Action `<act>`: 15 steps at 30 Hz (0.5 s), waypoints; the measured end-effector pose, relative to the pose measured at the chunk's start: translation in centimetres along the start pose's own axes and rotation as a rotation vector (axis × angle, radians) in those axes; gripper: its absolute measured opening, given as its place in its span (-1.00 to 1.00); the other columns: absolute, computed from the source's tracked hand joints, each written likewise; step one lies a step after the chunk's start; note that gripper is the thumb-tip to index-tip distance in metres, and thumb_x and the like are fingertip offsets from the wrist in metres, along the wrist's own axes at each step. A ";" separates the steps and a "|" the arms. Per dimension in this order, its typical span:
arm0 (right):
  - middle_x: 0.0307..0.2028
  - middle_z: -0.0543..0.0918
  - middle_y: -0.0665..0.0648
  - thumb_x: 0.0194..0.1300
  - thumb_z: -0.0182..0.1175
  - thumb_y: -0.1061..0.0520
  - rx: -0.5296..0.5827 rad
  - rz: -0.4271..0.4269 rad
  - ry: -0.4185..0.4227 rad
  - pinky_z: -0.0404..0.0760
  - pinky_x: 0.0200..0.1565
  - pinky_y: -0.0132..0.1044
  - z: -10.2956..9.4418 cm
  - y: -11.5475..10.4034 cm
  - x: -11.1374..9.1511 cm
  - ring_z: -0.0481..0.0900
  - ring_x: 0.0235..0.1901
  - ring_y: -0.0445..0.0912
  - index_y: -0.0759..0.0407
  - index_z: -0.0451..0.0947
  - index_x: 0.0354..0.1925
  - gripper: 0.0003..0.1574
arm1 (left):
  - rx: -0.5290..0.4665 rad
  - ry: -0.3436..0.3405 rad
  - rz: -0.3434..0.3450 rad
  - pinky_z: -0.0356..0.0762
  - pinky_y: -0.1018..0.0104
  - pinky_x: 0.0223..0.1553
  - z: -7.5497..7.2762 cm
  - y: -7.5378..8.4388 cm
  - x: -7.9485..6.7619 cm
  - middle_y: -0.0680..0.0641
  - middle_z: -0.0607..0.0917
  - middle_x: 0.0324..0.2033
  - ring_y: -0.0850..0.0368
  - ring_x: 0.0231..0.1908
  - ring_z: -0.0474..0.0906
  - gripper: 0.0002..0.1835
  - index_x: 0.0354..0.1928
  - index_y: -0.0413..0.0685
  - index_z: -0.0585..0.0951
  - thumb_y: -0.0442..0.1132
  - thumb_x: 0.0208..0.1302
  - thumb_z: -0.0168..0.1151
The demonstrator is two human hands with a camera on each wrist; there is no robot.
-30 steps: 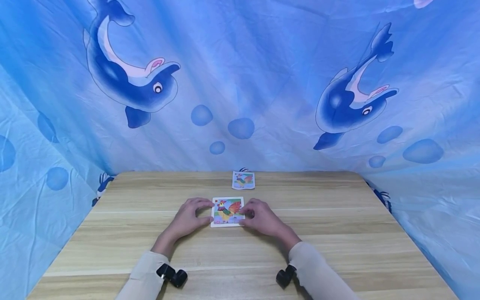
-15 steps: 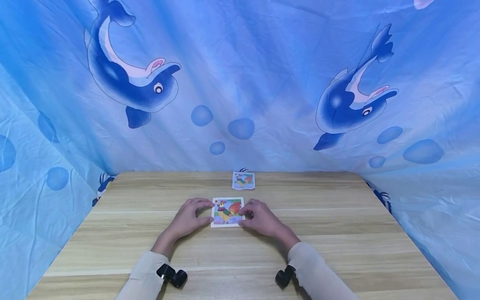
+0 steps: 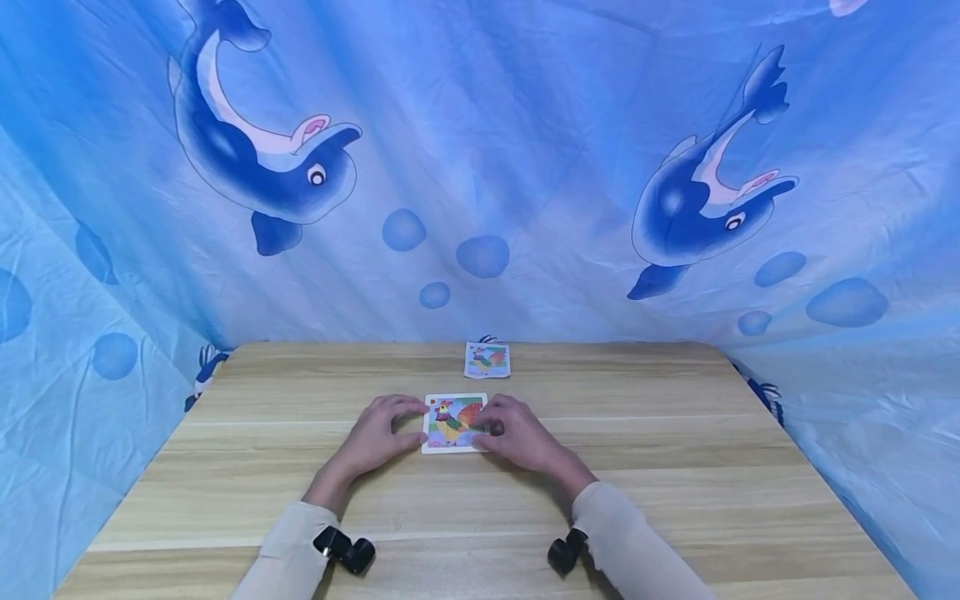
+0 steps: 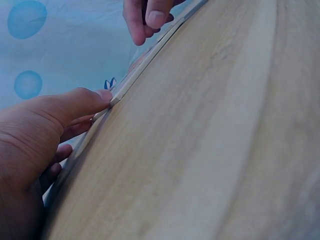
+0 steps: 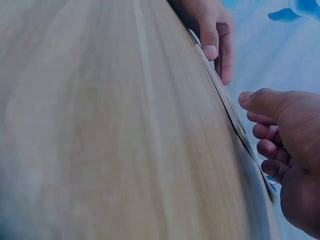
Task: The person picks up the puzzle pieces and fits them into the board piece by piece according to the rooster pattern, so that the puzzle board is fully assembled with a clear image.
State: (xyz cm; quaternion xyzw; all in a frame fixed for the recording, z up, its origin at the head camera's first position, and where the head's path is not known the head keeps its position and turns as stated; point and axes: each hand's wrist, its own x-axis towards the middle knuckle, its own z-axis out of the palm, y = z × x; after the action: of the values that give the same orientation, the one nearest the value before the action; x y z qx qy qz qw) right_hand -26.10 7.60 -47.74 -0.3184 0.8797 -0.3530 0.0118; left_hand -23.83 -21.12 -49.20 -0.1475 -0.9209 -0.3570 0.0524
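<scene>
A square rooster jigsaw puzzle (image 3: 453,421) with a white border lies flat on the wooden table. My left hand (image 3: 381,432) grips its left edge, index finger near the far corner and thumb near the close one. In the left wrist view the left thumb (image 4: 102,95) rests on the board's corner. My right hand (image 3: 521,433) reaches over the right side of the picture, covering part of the rooster's tail and the border. In the right wrist view the right thumb (image 5: 255,100) hovers just above the board, the other fingers loosely curled behind it.
A smaller paper card (image 3: 487,361) with the same rooster picture lies behind the puzzle at the far edge of the wooden table (image 3: 480,517). A blue dolphin-print curtain (image 3: 540,167) hangs behind and at both sides. Each sleeve carries a small black camera (image 3: 348,553).
My right hand has shifted slightly left, from the puzzle's right border to over the rooster's tail. The left hand and the puzzle have stayed in place.
</scene>
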 end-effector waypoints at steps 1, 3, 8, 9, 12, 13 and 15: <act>-0.11 0.63 -0.03 0.30 0.44 0.04 -0.009 -0.005 0.000 0.56 -0.08 -0.36 0.0 0.0 0.0 0.53 -0.14 -0.19 0.04 0.78 -0.02 -0.71 | -0.001 0.000 -0.001 0.20 -0.42 0.42 0.0 0.0 0.0 -0.09 0.64 0.28 -0.24 0.39 0.39 -0.51 0.18 0.10 0.70 -0.04 0.19 0.50; -0.11 0.63 -0.01 0.30 0.43 0.04 -0.021 -0.004 -0.008 0.58 -0.05 -0.34 0.0 -0.1 0.0 0.54 -0.12 -0.18 0.06 0.79 -0.03 -0.72 | -0.005 -0.001 -0.002 0.20 -0.42 0.42 0.1 0.0 0.0 -0.09 0.64 0.28 -0.24 0.39 0.39 -0.52 0.18 0.11 0.71 -0.04 0.19 0.50; -0.10 0.65 0.01 0.30 0.44 0.05 -0.051 0.019 -0.014 0.59 -0.02 -0.28 -0.1 -0.4 -0.1 0.54 -0.09 -0.16 0.06 0.79 -0.03 -0.72 | -0.006 0.001 -0.005 0.20 -0.41 0.43 0.2 0.1 0.0 -0.08 0.64 0.28 -0.22 0.40 0.38 -0.52 0.17 0.12 0.71 -0.04 0.19 0.50; -0.10 0.65 0.01 0.30 0.44 0.05 -0.055 0.020 -0.014 0.59 -0.01 -0.26 -0.1 -0.4 -0.1 0.54 -0.08 -0.15 0.06 0.79 -0.03 -0.72 | -0.005 0.002 -0.005 0.20 -0.41 0.42 0.1 0.1 0.0 -0.08 0.64 0.28 -0.23 0.40 0.38 -0.52 0.17 0.12 0.71 -0.03 0.19 0.50; -0.10 0.66 0.01 0.30 0.45 0.05 -0.063 0.027 -0.012 0.59 0.01 -0.24 -0.1 -0.4 -0.1 0.54 -0.07 -0.15 0.06 0.79 -0.03 -0.72 | -0.004 0.003 -0.003 0.20 -0.42 0.42 0.1 0.1 0.0 -0.08 0.64 0.28 -0.23 0.39 0.39 -0.52 0.17 0.12 0.71 -0.04 0.18 0.50; -0.10 0.66 0.02 0.29 0.45 0.05 -0.064 0.026 -0.010 0.58 0.00 -0.24 -0.1 -0.4 -0.1 0.54 -0.07 -0.15 0.06 0.79 -0.03 -0.72 | -0.004 0.004 -0.002 0.20 -0.42 0.42 0.1 0.1 0.0 -0.09 0.64 0.27 -0.24 0.39 0.39 -0.51 0.17 0.12 0.71 -0.04 0.18 0.50; -0.10 0.65 0.02 0.29 0.45 0.05 -0.068 0.019 -0.009 0.58 -0.02 -0.26 0.0 -0.4 -0.1 0.53 -0.09 -0.15 0.06 0.79 -0.03 -0.72 | -0.006 0.004 -0.003 0.20 -0.42 0.42 0.1 0.1 0.0 -0.09 0.64 0.27 -0.24 0.40 0.38 -0.51 0.17 0.11 0.71 -0.05 0.18 0.50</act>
State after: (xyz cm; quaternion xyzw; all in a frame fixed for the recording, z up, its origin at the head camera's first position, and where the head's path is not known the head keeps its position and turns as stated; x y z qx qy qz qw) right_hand -25.80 7.49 -47.53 -0.3120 0.8941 -0.3212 0.0080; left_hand -23.80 -20.95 -49.20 -0.1457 -0.9198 -0.3603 0.0531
